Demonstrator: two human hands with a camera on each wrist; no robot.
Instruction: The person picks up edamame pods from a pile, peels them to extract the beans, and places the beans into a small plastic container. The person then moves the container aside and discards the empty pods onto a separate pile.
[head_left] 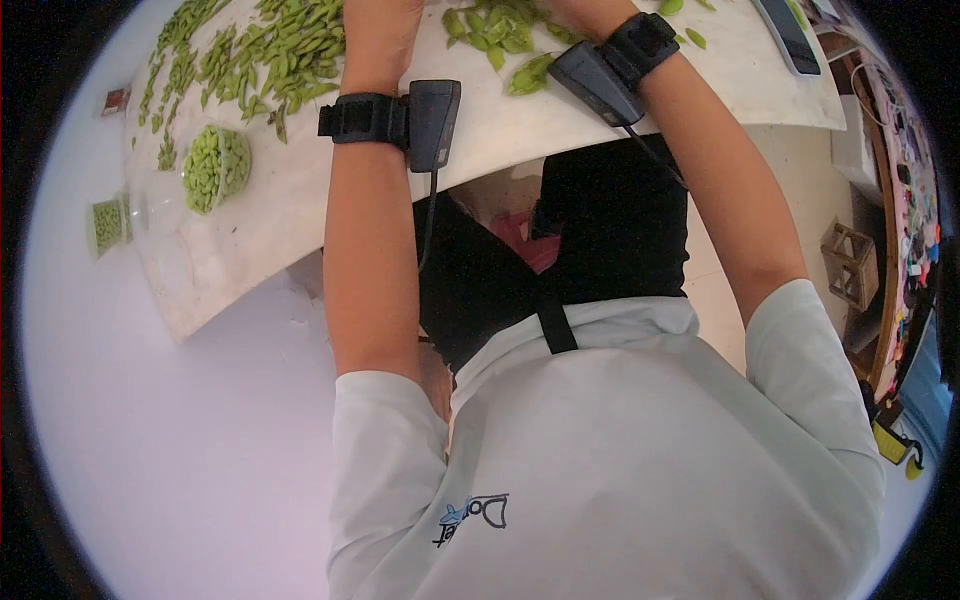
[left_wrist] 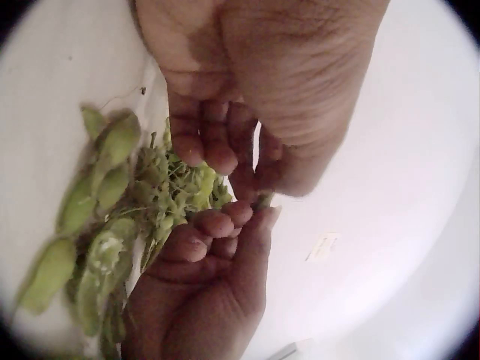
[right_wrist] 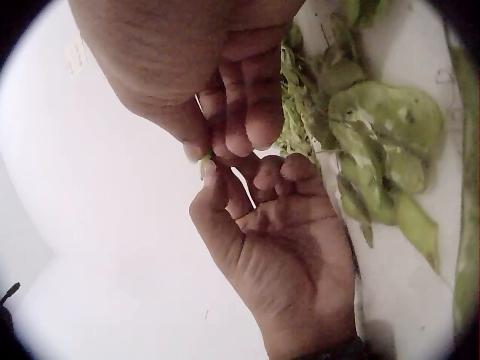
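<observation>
My left hand [left_wrist: 277,90] and right hand [left_wrist: 202,300] meet fingertip to fingertip over the table. Between their thumbs and forefingers both pinch a small green edamame pod [right_wrist: 205,163], mostly hidden by the fingers. In the head view the left hand [head_left: 383,35] and right hand [head_left: 597,12] are cut off by the top edge. Beside them lie opened, flattened pods [right_wrist: 386,127], with more green pods [left_wrist: 49,274] in the left wrist view. A clear tub of shelled green beans [head_left: 215,168] stands on the table to the left of the left forearm.
A wide spread of whole pods [head_left: 270,50] covers the table's far left. A phone [head_left: 790,36] lies near the right edge of the white table [head_left: 560,120]. Below, on the floor at right, is a wooden crate [head_left: 850,262]. Cables hang from both wrist cameras.
</observation>
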